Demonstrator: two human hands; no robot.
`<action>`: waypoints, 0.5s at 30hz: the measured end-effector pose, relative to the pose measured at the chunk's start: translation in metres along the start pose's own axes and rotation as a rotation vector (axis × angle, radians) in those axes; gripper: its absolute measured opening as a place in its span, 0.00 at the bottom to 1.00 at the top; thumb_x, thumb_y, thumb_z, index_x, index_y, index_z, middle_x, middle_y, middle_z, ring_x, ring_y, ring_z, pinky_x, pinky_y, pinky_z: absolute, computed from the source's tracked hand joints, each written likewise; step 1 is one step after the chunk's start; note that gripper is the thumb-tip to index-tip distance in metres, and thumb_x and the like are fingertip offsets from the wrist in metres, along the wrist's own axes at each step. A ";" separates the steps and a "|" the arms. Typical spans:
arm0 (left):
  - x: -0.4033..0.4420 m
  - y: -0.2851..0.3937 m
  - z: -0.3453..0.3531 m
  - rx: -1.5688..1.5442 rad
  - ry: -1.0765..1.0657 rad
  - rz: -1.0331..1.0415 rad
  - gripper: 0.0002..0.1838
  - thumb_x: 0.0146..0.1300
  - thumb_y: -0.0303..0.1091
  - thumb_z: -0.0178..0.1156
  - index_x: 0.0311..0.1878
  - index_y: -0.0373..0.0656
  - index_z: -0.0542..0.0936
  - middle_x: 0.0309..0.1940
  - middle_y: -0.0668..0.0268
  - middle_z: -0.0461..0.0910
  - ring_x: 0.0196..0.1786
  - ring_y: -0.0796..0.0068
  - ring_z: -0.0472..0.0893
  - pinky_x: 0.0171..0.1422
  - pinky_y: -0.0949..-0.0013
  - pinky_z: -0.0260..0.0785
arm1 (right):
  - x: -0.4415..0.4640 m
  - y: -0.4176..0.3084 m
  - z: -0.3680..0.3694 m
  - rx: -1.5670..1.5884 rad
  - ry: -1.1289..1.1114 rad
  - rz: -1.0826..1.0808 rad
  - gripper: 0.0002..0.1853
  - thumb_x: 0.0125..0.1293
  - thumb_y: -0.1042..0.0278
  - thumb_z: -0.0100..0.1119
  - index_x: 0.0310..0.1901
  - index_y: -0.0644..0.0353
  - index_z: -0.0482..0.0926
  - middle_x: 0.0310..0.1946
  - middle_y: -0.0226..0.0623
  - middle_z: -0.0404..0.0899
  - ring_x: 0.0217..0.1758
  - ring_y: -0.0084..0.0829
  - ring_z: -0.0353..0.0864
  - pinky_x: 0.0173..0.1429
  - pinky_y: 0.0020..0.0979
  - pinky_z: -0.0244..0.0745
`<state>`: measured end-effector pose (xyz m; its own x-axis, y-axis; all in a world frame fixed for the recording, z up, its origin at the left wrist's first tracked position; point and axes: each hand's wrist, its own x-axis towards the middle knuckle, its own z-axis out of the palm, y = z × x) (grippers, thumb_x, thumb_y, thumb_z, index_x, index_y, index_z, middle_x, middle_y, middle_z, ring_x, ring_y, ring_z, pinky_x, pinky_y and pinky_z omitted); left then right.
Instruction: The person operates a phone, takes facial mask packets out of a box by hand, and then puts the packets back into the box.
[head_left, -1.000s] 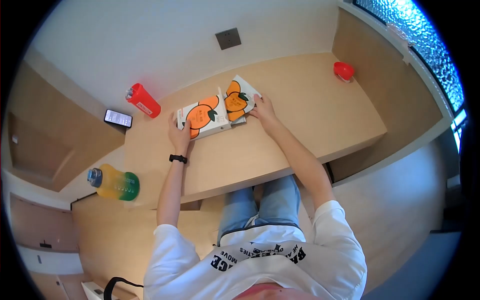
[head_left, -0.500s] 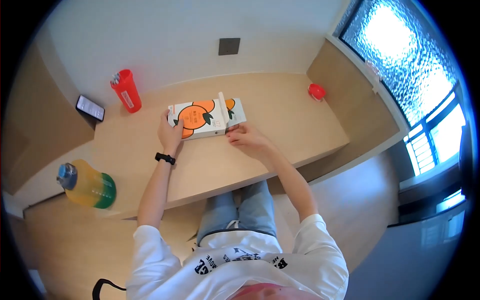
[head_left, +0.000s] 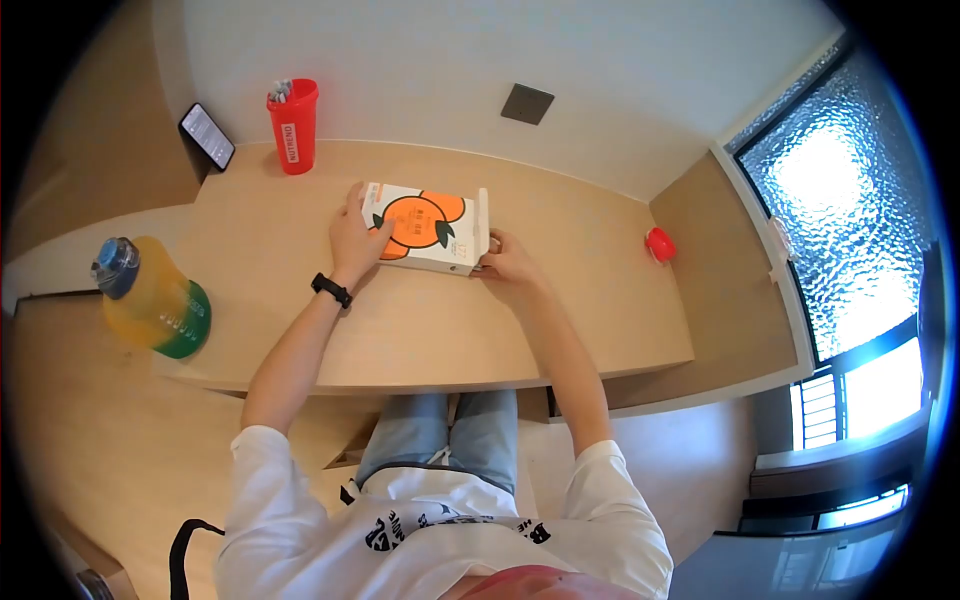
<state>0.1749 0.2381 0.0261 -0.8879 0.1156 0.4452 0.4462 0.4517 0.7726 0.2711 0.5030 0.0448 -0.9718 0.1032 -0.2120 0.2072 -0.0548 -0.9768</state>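
Note:
A white cardboard box printed with oranges lies on the wooden desk, its end flap standing up on the right. My left hand grips the box's left end, thumb across the top face and fingers around the far side. At the opposite end, my right hand is bent against the opening below the flap. Its fingertips are partly hidden by the flap and box end, so I cannot see whether they pinch anything.
A red cup holding thin packets stands near the wall, beside a phone propped upright. On the left is a large yellow-green bottle. A small red object lies at the right near the side panel.
The orange-printed piece that stuck out of the box's right end no longer shows. My right hand has moved in close to that end. The whole view has turned and shifted.

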 end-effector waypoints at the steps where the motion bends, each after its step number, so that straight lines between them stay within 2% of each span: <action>1: 0.001 -0.006 0.006 -0.051 0.023 0.033 0.40 0.55 0.36 0.69 0.70 0.39 0.62 0.52 0.47 0.80 0.56 0.49 0.78 0.60 0.56 0.72 | 0.007 0.001 0.001 -0.022 -0.015 0.015 0.31 0.64 0.83 0.55 0.69 0.69 0.59 0.47 0.49 0.80 0.43 0.37 0.84 0.38 0.35 0.83; 5: 0.003 -0.010 0.002 -0.200 0.011 0.083 0.40 0.54 0.35 0.70 0.69 0.38 0.64 0.48 0.48 0.81 0.51 0.50 0.81 0.57 0.57 0.74 | 0.001 -0.018 0.006 0.117 -0.093 0.033 0.29 0.61 0.87 0.54 0.65 0.68 0.63 0.45 0.47 0.79 0.42 0.38 0.83 0.37 0.38 0.81; 6: 0.004 -0.012 -0.001 -0.208 -0.021 0.061 0.41 0.55 0.37 0.70 0.70 0.38 0.63 0.49 0.48 0.81 0.53 0.50 0.81 0.58 0.56 0.72 | 0.000 -0.025 0.005 0.159 -0.107 0.089 0.28 0.62 0.87 0.52 0.65 0.68 0.63 0.45 0.45 0.79 0.41 0.37 0.83 0.35 0.39 0.80; 9: 0.012 -0.018 -0.010 -0.256 -0.098 0.004 0.44 0.57 0.44 0.70 0.72 0.38 0.61 0.52 0.48 0.80 0.58 0.51 0.79 0.63 0.55 0.68 | 0.002 -0.026 0.001 0.220 -0.059 0.045 0.22 0.65 0.84 0.53 0.61 0.69 0.69 0.42 0.43 0.80 0.40 0.36 0.83 0.36 0.38 0.79; 12: 0.007 -0.014 -0.017 0.374 -0.084 -0.015 0.47 0.59 0.53 0.67 0.75 0.40 0.59 0.59 0.49 0.77 0.68 0.50 0.69 0.72 0.48 0.53 | 0.010 -0.016 -0.005 0.314 -0.162 -0.018 0.15 0.66 0.82 0.56 0.55 0.70 0.74 0.41 0.41 0.81 0.39 0.34 0.82 0.37 0.36 0.79; 15: 0.006 -0.015 -0.015 0.258 -0.186 0.017 0.49 0.60 0.60 0.63 0.77 0.42 0.57 0.65 0.49 0.73 0.73 0.48 0.60 0.75 0.45 0.38 | 0.006 -0.013 0.003 0.201 -0.056 -0.055 0.20 0.62 0.89 0.50 0.56 0.69 0.77 0.48 0.42 0.80 0.45 0.31 0.81 0.37 0.32 0.77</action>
<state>0.1647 0.2181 0.0237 -0.8966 0.2736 0.3482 0.4388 0.6553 0.6148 0.2623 0.5016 0.0563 -0.9869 0.0567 -0.1512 0.1327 -0.2480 -0.9596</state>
